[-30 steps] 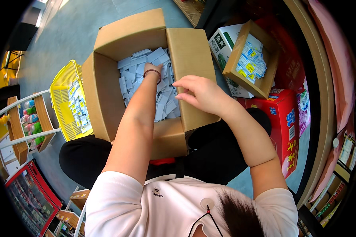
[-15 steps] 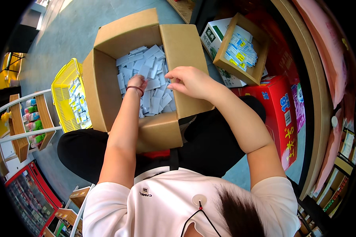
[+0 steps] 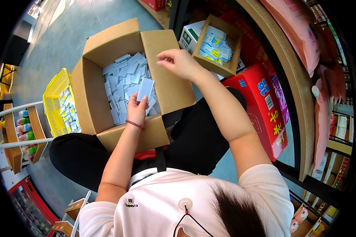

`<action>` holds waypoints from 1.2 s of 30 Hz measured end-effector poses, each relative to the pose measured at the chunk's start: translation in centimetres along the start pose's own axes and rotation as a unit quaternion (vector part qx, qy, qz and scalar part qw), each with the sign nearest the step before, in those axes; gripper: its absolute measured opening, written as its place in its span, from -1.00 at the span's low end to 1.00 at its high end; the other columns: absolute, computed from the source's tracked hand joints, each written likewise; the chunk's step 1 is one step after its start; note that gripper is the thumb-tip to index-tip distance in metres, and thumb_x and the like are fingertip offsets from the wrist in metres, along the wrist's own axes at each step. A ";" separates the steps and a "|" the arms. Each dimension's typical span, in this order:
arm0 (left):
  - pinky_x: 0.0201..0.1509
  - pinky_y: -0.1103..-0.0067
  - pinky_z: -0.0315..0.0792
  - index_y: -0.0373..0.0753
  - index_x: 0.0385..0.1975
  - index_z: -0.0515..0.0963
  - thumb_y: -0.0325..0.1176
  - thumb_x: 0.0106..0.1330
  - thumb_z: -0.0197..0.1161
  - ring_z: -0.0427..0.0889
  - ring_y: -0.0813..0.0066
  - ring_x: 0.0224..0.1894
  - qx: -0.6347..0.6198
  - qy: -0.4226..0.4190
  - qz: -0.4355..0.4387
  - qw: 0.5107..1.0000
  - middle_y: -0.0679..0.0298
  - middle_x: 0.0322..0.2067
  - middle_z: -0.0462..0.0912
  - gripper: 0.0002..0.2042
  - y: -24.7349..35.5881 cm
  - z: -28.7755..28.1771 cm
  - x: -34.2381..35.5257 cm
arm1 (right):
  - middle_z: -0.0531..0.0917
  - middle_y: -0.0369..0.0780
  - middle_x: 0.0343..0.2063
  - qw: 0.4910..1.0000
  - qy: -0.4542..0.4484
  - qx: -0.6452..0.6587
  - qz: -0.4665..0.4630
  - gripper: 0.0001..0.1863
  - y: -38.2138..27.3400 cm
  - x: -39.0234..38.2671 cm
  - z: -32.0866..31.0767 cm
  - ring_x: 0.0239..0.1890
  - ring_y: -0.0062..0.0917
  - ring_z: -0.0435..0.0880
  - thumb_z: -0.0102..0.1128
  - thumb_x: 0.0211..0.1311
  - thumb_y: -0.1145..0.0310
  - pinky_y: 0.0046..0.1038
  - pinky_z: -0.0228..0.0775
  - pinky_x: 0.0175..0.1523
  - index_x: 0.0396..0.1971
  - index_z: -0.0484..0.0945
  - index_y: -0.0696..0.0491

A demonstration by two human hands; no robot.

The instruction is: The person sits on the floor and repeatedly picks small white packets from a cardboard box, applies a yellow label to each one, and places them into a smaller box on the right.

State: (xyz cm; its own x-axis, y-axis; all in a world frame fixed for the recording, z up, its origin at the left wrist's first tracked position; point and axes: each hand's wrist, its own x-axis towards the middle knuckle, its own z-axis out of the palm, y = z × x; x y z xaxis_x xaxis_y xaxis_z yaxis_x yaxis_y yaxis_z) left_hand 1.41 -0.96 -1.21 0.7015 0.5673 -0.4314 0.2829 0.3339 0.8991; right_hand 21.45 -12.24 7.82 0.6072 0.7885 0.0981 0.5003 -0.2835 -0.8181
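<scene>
Clamped between thumb and fingers of the left hand [image 3: 136, 111]: one pale strip [image 3: 146, 89], over the opening of the carton [image 3: 97, 93], toward its near right part. Step in hand, by judgement: singling out this piece from the heap of loose strips [image 3: 116, 85] inside the carton. Probably needed for the next move: a steady pinch and free room above the heap. In appearance: flat, oblong, bluish white and straight-edged, with a brighter line along one long side, and with the far end leaning slightly rightward; cannot tell whether marked on the hidden face. Over the carton's right flap: right hand [image 3: 178, 63], apparently without a load, fingers loosely bent, thumb a little apart from them. Left of the carton: yellow basket [image 3: 51, 94], with small printed cards [image 3: 68, 112] inside. Right of the carton: shallow brown box [image 3: 215, 67] of fanned labels [image 3: 215, 47], and, nearer, red box [image 3: 261, 106].
</scene>
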 end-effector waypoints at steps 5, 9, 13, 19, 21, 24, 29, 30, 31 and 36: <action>-0.41 0.71 0.36 -0.33 -0.06 0.28 -0.46 0.22 0.12 0.43 0.66 -0.47 0.091 -0.051 0.142 0.984 0.31 -0.43 0.47 -0.69 0.4 -0.4 -1.9 | 0.64 -0.14 -0.34 0.970 0.224 -0.001 0.090 -0.76 3.0 1.2 -5.2 -0.28 -0.39 0.62 0.22 0.02 0.31 -0.49 0.44 -0.19 -0.30 0.58 0.09; -0.40 0.70 0.34 -0.32 -0.05 0.28 -0.48 0.23 0.10 0.43 0.65 -0.46 0.153 -0.066 0.205 0.965 0.29 -0.41 0.47 -0.70 -0.2 -0.7 -2.6 | 0.62 -0.13 -0.25 0.902 0.264 -0.258 0.226 -0.70 6.2 0.3 -10.9 -0.17 -0.35 0.59 0.22 0.01 0.28 -0.41 0.41 -0.07 -0.21 0.56 0.05; -0.43 0.66 0.36 -0.29 -0.04 0.30 -0.44 0.26 0.07 0.43 0.62 -0.49 0.225 -0.025 0.276 0.934 0.30 -0.41 0.47 -0.72 -1.2 -0.2 -2.8 | 0.59 -0.11 -0.17 0.859 0.118 -0.337 0.366 -0.59 8.7 -0.3 -12.6 -0.12 -0.38 0.58 0.28 -0.05 0.23 -0.43 0.40 -0.02 -0.16 0.54 0.07; -0.45 0.71 0.36 -0.31 -0.02 0.27 -0.45 0.27 0.03 0.42 0.66 -0.53 0.084 -0.051 0.192 0.976 0.28 -0.42 0.46 -0.71 -0.5 -0.4 -2.3 | 0.59 -0.12 -0.18 0.907 0.122 -0.142 0.377 -0.43 13.7 -1.6 -11.3 -0.15 -0.42 0.59 0.44 -0.24 0.20 -0.47 0.38 -0.03 -0.15 0.53 0.12; -0.45 0.72 0.36 -0.32 -0.02 0.27 -0.45 0.27 0.03 0.42 0.66 -0.53 0.081 -0.049 0.184 0.978 0.28 -0.42 0.46 -0.71 -0.4 -0.5 -2.3 | 0.57 -0.12 -0.13 0.899 0.115 -0.153 0.394 -0.43 12.9 -1.2 -11.0 -0.10 -0.39 0.57 0.45 -0.23 0.19 -0.45 0.37 0.02 -0.13 0.52 0.09; -0.46 0.73 0.37 -0.32 -0.02 0.27 -0.46 0.27 0.03 0.42 0.67 -0.53 0.104 -0.055 0.193 0.974 0.29 -0.43 0.46 -0.71 -0.2 -0.5 -2.3 | 0.57 -0.13 -0.12 0.890 0.113 -0.183 0.402 -0.45 12.9 -1.0 -10.6 -0.09 -0.39 0.56 0.46 -0.25 0.20 -0.44 0.36 0.04 -0.16 0.53 0.07; -0.47 0.73 0.37 -0.34 -0.02 0.26 -0.45 0.27 0.03 0.43 0.67 -0.54 0.083 -0.054 0.174 0.980 0.28 -0.45 0.46 -0.70 -0.2 -0.6 -2.2 | 0.59 -0.16 -0.17 0.875 0.130 -0.200 0.421 -0.50 12.8 -0.7 -10.2 -0.15 -0.40 0.59 0.48 -0.28 0.24 -0.44 0.39 0.00 -0.23 0.56 0.06; -0.47 0.73 0.37 -0.34 -0.02 0.26 -0.45 0.27 0.03 0.43 0.67 -0.55 0.080 -0.055 0.169 0.981 0.28 -0.45 0.46 -0.70 -0.3 -0.7 -2.1 | 0.60 -0.16 -0.19 0.878 0.137 -0.187 0.419 -0.52 12.9 -0.8 -10.3 -0.16 -0.41 0.59 0.48 -0.28 0.25 -0.45 0.39 -0.01 -0.25 0.57 0.06; -0.47 0.73 0.37 -0.34 -0.02 0.26 -0.45 0.27 0.03 0.43 0.67 -0.55 0.077 -0.056 0.164 0.982 0.28 -0.45 0.46 -0.70 -0.3 -0.8 -1.9 | 0.61 -0.17 -0.21 0.881 0.143 -0.173 0.417 -0.54 12.9 -0.8 -10.4 -0.18 -0.42 0.60 0.48 -0.28 0.26 -0.45 0.40 -0.02 -0.27 0.57 0.06; -0.48 0.73 0.37 -0.34 -0.01 0.25 -0.45 0.28 0.02 0.42 0.68 -0.56 0.038 -0.056 0.147 0.987 0.29 -0.47 0.46 -0.70 -0.2 -1.0 -1.8 | 0.64 -0.17 -0.29 0.887 0.164 -0.158 0.403 -0.65 12.4 -1.1 -10.7 -0.21 -0.46 0.62 0.44 -0.23 0.29 -0.47 0.41 -0.08 -0.34 0.61 0.06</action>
State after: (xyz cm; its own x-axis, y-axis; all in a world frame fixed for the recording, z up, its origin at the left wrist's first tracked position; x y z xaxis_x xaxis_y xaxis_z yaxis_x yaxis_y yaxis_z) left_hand -0.61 -1.33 -0.71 0.8268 0.5435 -0.1447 0.1019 0.1083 0.9889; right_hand 33.60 -22.49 3.62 0.9669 0.0747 -0.2439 -0.0604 -0.8619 -0.5035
